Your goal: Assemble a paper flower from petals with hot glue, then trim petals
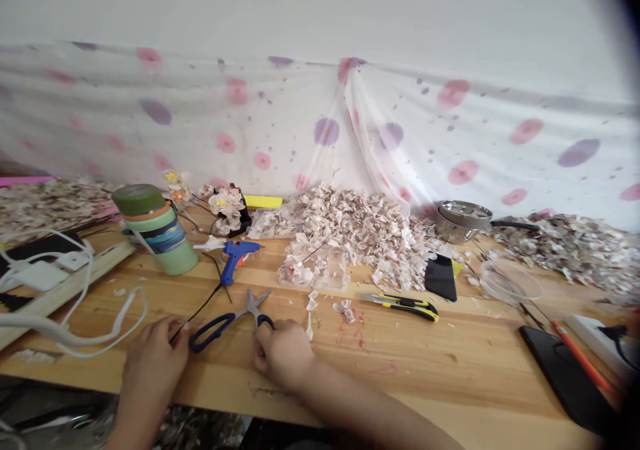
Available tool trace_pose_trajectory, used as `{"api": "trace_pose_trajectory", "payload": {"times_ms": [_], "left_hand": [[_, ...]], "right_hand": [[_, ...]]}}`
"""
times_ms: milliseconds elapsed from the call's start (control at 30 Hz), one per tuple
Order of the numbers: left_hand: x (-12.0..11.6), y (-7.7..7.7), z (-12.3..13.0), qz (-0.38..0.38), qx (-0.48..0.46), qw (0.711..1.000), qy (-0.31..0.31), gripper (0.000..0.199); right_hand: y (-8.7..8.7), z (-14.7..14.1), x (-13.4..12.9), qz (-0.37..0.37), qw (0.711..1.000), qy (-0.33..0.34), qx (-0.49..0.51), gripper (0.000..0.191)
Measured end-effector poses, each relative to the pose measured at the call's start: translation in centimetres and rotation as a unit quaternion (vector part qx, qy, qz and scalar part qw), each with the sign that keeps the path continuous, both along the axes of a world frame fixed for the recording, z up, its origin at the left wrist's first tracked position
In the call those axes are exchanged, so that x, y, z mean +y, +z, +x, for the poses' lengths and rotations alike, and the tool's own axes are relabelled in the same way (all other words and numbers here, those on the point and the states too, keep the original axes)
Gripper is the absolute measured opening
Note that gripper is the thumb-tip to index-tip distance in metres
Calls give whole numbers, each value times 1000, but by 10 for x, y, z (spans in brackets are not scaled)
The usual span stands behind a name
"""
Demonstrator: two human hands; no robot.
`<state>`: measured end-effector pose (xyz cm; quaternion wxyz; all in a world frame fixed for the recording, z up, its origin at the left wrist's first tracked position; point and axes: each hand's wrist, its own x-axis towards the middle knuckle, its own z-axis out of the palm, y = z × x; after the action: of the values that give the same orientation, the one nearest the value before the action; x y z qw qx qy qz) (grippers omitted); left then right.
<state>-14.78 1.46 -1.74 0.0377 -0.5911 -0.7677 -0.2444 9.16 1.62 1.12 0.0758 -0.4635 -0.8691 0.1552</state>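
My left hand (157, 350) pinches a thin black strand (204, 305) at the front of the table. The strand runs up toward the handle of a blue glue gun (234, 260); I cannot tell whether it is a cord or a wire stem. Closed around one handle of the navy-handled scissors (215, 330) is my right hand (283, 351). The scissors lie on the wood with their blades spread, pointing away from me. Just right of the scissors are a few loose pale petals (344, 309).
A green jar (159, 233) leans behind the left hand, near white cables (115, 330). Petal heaps (355, 227) line the back. To the right lie a yellow-black utility knife (404, 305), a dark phone (565, 377), a clear lid (510, 282) and a metal bowl (463, 222).
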Motion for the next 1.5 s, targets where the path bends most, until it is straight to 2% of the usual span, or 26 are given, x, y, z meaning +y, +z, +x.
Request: {"api": "trace_pose_trajectory", "payload": {"times_ms": [167, 300, 400, 667, 900, 1300, 1500], "left_hand": [[-14, 11, 17, 41, 9, 999, 13, 43], [-8, 0, 30, 4, 9, 999, -44, 43], [-2, -9, 35, -15, 9, 999, -51, 47], [3, -13, 39, -47, -26, 995, -87, 47], [12, -18, 42, -78, -38, 989, -122, 45], [13, -23, 36, -73, -59, 986, -138, 48], [14, -22, 35, -58, -87, 985, -136, 46]], "right_hand": [[-6, 0, -2, 12, 1000, -14, 14, 20], [-9, -1, -6, -4, 999, -34, 19, 22], [-9, 0, -8, -21, 998, -47, 22, 21], [-4, -4, -8, -69, 993, -97, 16, 28], [1, -10, -9, -74, 991, -113, 8, 28], [-14, -7, -10, -62, 993, -95, 35, 26], [-22, -8, -9, -74, 985, -114, 102, 19]]}}
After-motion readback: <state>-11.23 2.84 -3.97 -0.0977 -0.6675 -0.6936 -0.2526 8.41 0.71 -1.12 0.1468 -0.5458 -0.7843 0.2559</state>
